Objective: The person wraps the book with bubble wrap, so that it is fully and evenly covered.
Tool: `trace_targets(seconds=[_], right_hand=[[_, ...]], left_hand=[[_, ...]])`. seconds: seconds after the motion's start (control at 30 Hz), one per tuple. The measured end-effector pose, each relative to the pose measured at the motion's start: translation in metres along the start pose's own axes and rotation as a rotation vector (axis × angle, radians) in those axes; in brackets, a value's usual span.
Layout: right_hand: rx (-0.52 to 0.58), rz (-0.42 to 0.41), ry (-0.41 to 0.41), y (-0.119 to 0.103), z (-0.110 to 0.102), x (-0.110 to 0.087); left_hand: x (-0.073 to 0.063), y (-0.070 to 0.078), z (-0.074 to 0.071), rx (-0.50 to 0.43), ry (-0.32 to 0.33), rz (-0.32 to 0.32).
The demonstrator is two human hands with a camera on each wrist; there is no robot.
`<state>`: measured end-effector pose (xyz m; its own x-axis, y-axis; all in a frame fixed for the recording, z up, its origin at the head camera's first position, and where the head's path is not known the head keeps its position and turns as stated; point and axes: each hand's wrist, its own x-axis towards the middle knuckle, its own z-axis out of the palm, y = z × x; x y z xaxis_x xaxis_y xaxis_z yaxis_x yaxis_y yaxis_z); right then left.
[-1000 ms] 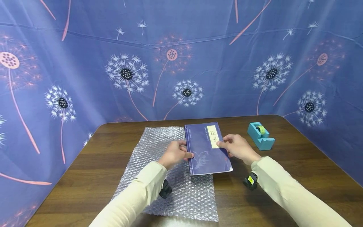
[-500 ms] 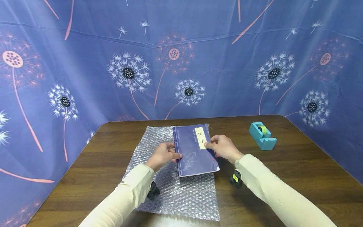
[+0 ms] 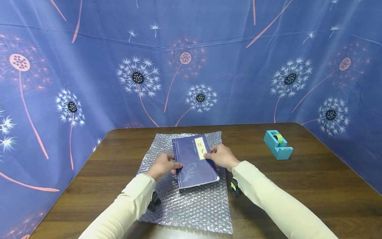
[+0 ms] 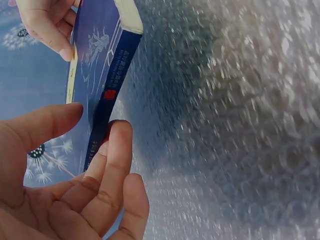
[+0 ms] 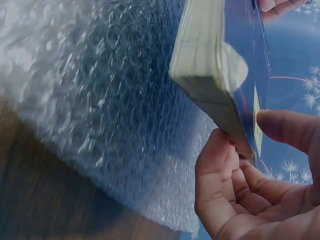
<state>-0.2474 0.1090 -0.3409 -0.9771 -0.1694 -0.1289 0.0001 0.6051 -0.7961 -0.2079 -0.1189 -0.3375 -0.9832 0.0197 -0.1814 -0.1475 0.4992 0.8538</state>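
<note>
A blue paperback book (image 3: pixel 191 172) with a pale yellow title label is held over a sheet of bubble wrap (image 3: pixel 203 212). My left hand (image 3: pixel 163 166) pinches the spine side, thumb on the cover and fingers below, as the left wrist view shows. At the opposite long edge my right hand (image 3: pixel 222 156) grips the book, its thumb on the label and its curled fingers underneath. In the right wrist view the page block (image 5: pixel 200 45) faces the camera, with one cover corner worn white. A gap shows between the book's underside and the wrap there.
A turquoise tape dispenser (image 3: pixel 278 146) with a yellow-green roll stands at the right back of the brown wooden table (image 3: pixel 298 186). Behind the table hangs a blue cloth (image 3: pixel 238 73) printed with dandelions.
Both hands have carried the book leftward and slightly toward the body, from the wrap's right edge to over its middle. The grip of each hand has stayed the same.
</note>
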Motion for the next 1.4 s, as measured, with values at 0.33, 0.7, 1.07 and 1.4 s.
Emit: trace_targets(seconds=[0.33,0.7,1.07,1.4], right_hand=[[-0.058,-0.016,-0.031,-0.004,0.017,0.009],[-0.091,-0.001,-0.037,-0.004,0.025,0.011],[-0.149,0.019,-0.01,-0.005,0.034,0.012],[-0.262,-0.069,0.012,-0.005,0.036,0.011]], left_hand=[[0.003,-0.009,-0.002,0.152,0.069,-0.025],[0.008,-0.011,-0.002,0.291,0.072,-0.052],[0.012,-0.014,0.001,0.529,0.122,-0.022],[0.01,-0.016,0.003,0.557,0.094,-0.018]])
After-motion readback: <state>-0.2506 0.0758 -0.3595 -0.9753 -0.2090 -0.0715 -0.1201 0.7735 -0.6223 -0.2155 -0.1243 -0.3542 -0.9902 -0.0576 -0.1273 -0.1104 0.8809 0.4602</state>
